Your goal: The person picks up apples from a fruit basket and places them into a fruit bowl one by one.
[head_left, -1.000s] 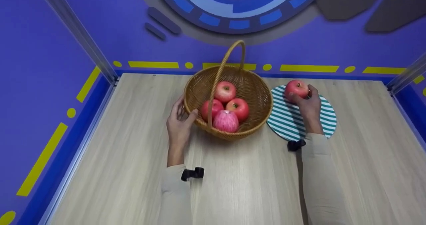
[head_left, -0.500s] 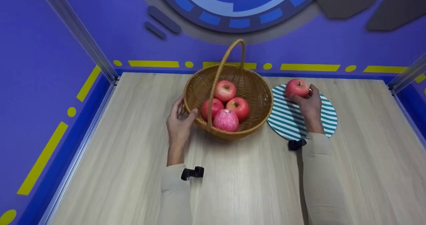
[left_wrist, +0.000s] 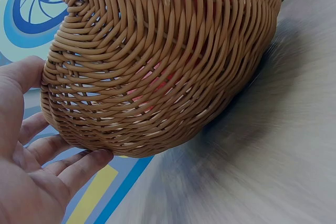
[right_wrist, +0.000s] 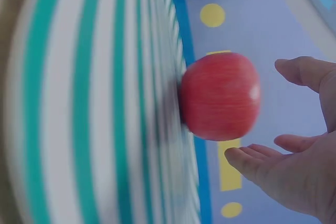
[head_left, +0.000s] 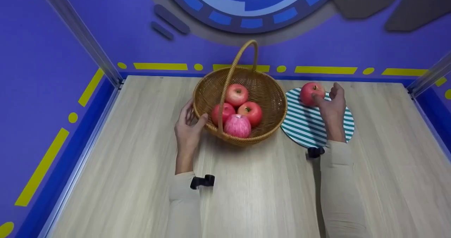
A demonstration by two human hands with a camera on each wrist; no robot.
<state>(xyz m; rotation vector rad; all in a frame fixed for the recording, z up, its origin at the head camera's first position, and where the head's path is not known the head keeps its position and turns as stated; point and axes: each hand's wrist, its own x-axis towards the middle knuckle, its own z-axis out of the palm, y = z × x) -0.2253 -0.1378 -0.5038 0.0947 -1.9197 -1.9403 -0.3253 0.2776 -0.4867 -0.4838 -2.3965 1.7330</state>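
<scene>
"Beige cloth covers the left forearm (head_left: 185,210), which the bottom edge cuts off. And its hand?"

"The left hand (head_left: 186,136) holds the side of the basket (head_left: 270,99), thumb at the rim. From above, the wicker hides some fingertips; the left wrist view shows fingers against the outer weave."

"What lies inside?"

"Four apples, bunched toward the near left. The handle (head_left: 231,74) crosses in front of the leftmost (head_left: 229,111), and the pinkish front one (head_left: 238,126) covers part of those behind. From the left wrist, only red patches show through the gaps."

"Further right?"

"A round striped mat (head_left: 299,130), green and white, partly covered by the right arm. On its far part rests a red apple (head_left: 308,93), whose underside is out of sight."

"Is the right hand (head_left: 333,109) gripping it?"

"Its thumb and fingers stand spread. From above, the thumb overlaps the apple; the right wrist view shows a gap between them, though blur softens the apple and the mat's stripes."
</scene>
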